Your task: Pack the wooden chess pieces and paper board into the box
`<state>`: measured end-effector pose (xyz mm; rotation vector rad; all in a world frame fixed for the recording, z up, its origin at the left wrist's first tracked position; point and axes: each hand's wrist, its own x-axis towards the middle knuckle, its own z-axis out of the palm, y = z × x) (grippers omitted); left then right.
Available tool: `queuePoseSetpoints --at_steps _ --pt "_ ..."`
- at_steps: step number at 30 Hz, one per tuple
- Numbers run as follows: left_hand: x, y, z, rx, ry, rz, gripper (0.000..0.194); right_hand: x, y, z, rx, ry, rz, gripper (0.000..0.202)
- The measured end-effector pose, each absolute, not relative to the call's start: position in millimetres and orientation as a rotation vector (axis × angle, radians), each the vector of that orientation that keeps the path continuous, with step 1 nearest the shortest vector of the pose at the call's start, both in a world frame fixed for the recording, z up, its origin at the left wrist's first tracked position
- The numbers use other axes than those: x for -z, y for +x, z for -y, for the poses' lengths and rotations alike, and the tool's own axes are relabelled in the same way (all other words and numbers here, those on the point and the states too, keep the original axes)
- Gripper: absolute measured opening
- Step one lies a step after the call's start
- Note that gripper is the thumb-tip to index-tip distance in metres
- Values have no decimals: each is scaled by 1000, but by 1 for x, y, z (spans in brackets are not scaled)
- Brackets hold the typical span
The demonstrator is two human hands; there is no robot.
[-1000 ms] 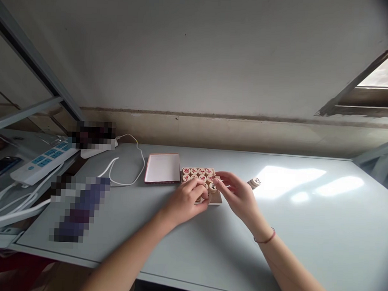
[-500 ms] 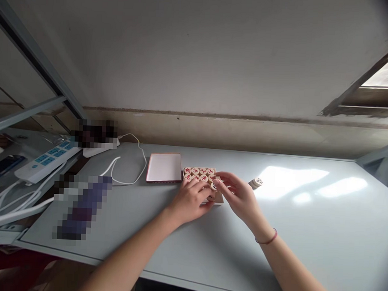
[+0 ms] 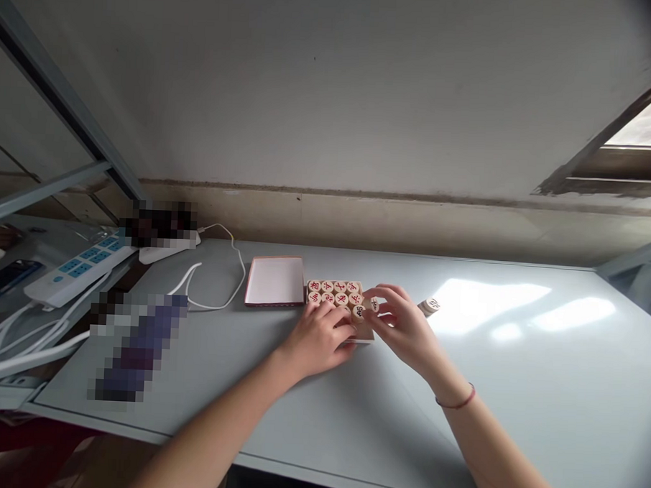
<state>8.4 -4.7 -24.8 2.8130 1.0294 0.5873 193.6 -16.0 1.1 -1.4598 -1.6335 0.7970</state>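
A small box (image 3: 365, 336) on the pale table holds several round wooden chess pieces (image 3: 334, 292) with red characters in rows. My left hand (image 3: 321, 337) rests on the box's near side, its fingers on the pieces. My right hand (image 3: 405, 326) is at the box's right edge and pinches one black-marked piece (image 3: 374, 304) between thumb and fingers. Another black-marked piece (image 3: 359, 312) lies in the box just left of it. A red cord circles my right wrist.
The box lid (image 3: 274, 280) lies open side up, left of the box. A loose piece (image 3: 429, 305) lies to the right. A white cable (image 3: 216, 282) and a power strip (image 3: 70, 269) are at the left. The wall runs behind the table (image 3: 513, 396).
My right hand has drawn slightly right and lifted a black-marked piece clear at the box's right edge. My left hand has stayed on the box.
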Motion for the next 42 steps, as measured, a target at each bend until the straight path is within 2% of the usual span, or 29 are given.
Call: queuePoseSetpoints --at_steps 5,11,17,28,34,37,42 --pt "26 5 2 -572 2830 -994 15 -9 198 20 -855 -1469 1908 19" --pt "24 1 1 -596 2820 -1001 9 -9 193 26 -736 -1560 2122 6" --pt "27 0 0 -709 2800 -1083 22 -6 186 27 -694 -1584 2185 10" --pt "27 -1 -2 -702 2770 -1075 30 -12 192 24 -653 -1518 2123 29" --pt "26 8 -1 -631 2893 -938 32 2 234 9 -129 -1953 1781 39" --pt "28 13 1 -613 2919 -967 29 17 252 6 -163 -2138 1765 49" --pt "29 15 0 -606 2954 -982 22 29 260 1 -355 -2257 1795 39"
